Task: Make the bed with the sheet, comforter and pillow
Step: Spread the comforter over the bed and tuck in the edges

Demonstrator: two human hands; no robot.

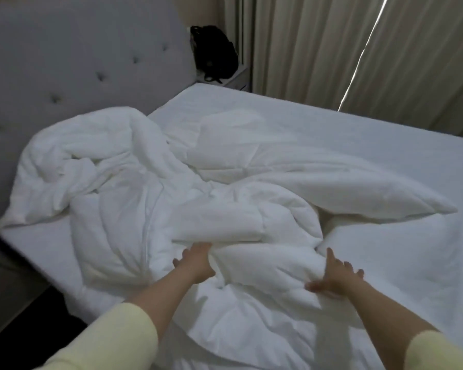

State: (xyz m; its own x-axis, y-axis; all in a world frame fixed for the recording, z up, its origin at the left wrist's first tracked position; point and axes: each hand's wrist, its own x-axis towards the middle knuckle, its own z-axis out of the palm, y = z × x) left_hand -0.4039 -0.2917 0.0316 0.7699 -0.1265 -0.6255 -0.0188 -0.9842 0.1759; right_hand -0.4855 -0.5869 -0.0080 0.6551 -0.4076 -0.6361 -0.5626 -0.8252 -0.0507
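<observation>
A white comforter (134, 182) lies bunched and twisted across the middle and left of the bed, one corner reaching out to the right. A white fitted sheet (372, 145) covers the mattress. My left hand (195, 260) grips a fold of the comforter near its front, fingers tucked into the fabric. My right hand (334, 276) holds the other end of the same thick fold, thumb under it and fingers spread over it. No pillow is visible.
A grey tufted headboard (78, 57) stands at the back left. A black bag (213, 54) sits on a nightstand beside the bed's far corner. Beige curtains (345, 44) hang along the far side. Dark floor lies at the lower left.
</observation>
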